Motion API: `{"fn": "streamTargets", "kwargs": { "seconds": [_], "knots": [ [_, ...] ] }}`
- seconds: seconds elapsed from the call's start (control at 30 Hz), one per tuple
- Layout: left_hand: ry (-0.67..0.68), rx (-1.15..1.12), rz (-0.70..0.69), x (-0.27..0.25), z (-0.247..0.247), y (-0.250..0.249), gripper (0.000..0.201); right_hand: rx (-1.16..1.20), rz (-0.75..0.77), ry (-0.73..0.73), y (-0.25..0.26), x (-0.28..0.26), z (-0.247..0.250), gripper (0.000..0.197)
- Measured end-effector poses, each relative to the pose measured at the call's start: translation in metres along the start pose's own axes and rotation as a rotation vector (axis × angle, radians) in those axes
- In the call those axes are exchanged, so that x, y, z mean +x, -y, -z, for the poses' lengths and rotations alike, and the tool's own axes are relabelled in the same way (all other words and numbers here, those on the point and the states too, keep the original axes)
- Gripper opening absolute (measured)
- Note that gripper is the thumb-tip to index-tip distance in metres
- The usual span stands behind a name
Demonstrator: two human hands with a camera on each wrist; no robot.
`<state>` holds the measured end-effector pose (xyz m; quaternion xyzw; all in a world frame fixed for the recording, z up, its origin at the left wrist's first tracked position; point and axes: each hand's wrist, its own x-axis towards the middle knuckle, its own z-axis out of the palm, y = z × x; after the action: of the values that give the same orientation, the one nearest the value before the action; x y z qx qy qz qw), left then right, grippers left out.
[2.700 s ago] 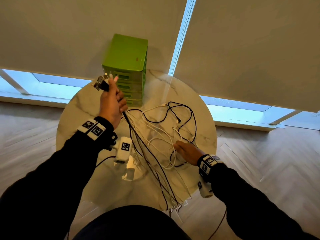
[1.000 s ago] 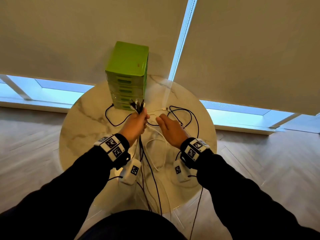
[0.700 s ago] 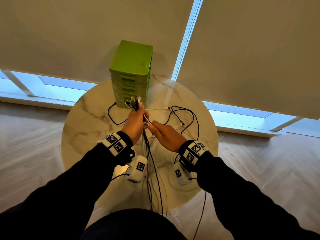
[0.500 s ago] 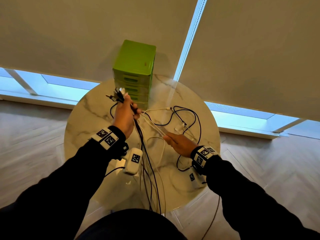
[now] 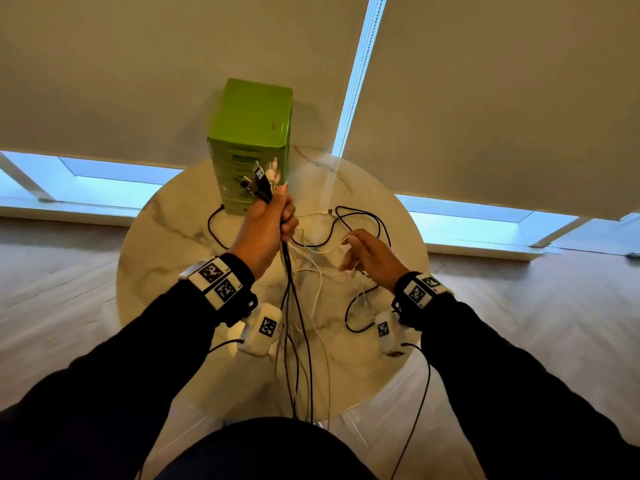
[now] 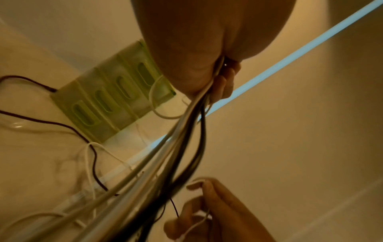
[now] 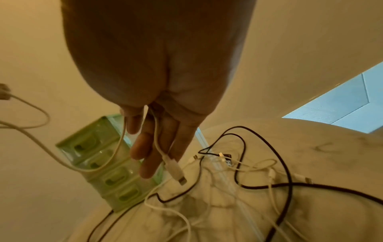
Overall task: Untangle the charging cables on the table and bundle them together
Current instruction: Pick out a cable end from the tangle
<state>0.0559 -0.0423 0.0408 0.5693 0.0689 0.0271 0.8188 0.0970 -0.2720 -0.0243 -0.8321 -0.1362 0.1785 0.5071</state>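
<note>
Head view: left hand fists cable bundle before green drawer unit; right hand fingers loosely pinch white cable. Cables light, limp, snag-prone; best gripped behind plugs.

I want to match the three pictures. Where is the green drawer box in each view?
Head: the green drawer box stands at the table's far edge, upper centre, behind the left hand.
Left wrist: left of centre, tilted, beside that hand.
Right wrist: lower left, behind the right hand's fingers.
Shared landmark: the bright window strip.
</note>
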Motion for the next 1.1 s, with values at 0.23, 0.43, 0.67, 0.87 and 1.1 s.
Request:
{"fn": "streamTargets", "kwargs": {
  "seconds": [0.23,0.43,0.67,0.87,1.1],
  "knots": [
    [0.084,0.073,0.08,-0.004,-0.03,0.011,0.03,-0.154,-0.008,0.099,0.038,-0.022,0.005,0.022],
    [0.234,-0.044,0.155,-0.017,-0.067,0.017,0.028,-0.563,-0.367,0.272,-0.003,-0.066,0.035,0.022],
    [0.466,0.026,0.207,-0.044,-0.128,0.049,0.03,-0.227,-0.269,0.229,-0.004,-0.134,0.026,0.058],
    [0.505,0.171,0.209,-0.059,-0.153,0.072,0.031,-0.039,-0.183,-0.08,0.012,-0.175,0.039,0.021],
    [0.446,0.361,0.129,-0.067,-0.166,0.089,0.032,-0.538,-0.133,-0.251,-0.012,-0.206,0.061,0.04]
  ]
}}
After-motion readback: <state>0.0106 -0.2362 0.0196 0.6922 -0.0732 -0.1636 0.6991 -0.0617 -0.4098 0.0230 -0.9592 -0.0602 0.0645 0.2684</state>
